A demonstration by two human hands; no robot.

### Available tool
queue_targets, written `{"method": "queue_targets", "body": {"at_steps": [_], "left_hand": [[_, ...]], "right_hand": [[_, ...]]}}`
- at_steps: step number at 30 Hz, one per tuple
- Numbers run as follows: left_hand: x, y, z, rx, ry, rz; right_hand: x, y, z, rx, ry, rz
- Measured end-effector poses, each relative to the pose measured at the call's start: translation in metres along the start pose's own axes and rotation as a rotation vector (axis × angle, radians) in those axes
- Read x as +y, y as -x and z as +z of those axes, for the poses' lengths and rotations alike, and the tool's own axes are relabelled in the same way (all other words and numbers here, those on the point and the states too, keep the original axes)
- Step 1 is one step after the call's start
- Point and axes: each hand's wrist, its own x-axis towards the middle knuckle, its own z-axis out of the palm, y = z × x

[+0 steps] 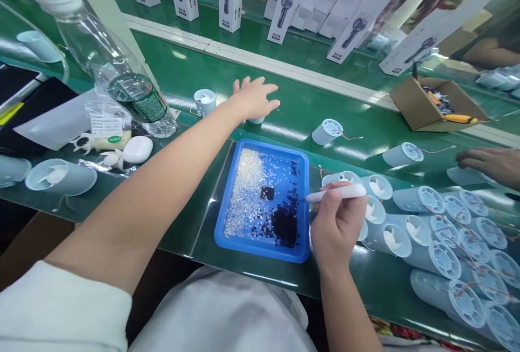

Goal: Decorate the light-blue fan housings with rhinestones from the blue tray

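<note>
Reaching left hand (254, 97) covers small pale cylinder (257, 119) beyond blue tray (221, 216), fingers spread loose over it. Right hand (337, 227) pinches white pen tool (337, 193), tip at tray's right edge, near surface's front edge.

One head-worn camera looks forward and down, close over the green table (195, 76).

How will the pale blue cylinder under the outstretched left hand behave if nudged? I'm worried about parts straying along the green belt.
The pale blue cylinder under the left hand looks like thin hollow plastic, so probably light and easily knocked. Standing on end it should stay put; tipped over, like its neighbour cylinder lying on its side, it would likely roll on the glossy green belt.
</note>
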Motion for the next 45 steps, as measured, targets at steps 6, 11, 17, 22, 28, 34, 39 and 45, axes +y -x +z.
{"method": "queue_targets", "body": {"at_steps": [6, 11, 17, 22, 28, 34, 39, 45], "left_hand": [[-0.027, 0.025, -0.031, 0.103, 0.03, -0.191], [-0.046, 0.039, -0.032, 0.127, 0.066, -0.324], [-0.052, 0.039, -0.029, 0.036, 0.072, -0.422], [-0.053, 0.038, -0.026, 0.022, 0.017, -0.368], [-0.05, 0.037, -0.022, -0.045, -0.092, -0.331], [-0.052, 0.036, -0.011, 0.038, -0.054, -0.287], [-0.026, 0.056, -0.033, 0.23, 0.023, -0.211], [0.008, 0.107, -0.072, 0.412, 0.115, -0.052]], "right_hand": [[0.01, 0.004, 0.001, -0.032, 0.031, 0.088], [0.011, 0.005, 0.001, -0.053, 0.06, 0.087], [0.01, 0.003, 0.001, -0.073, 0.07, 0.069], [0.01, 0.003, 0.002, -0.076, 0.061, 0.042], [0.008, 0.002, 0.002, -0.097, 0.002, -0.026], [0.01, 0.005, 0.001, -0.05, 0.035, 0.026], [0.011, 0.005, 0.0, -0.053, 0.07, 0.049], [0.011, 0.003, 0.0, -0.073, 0.08, 0.044]]}}
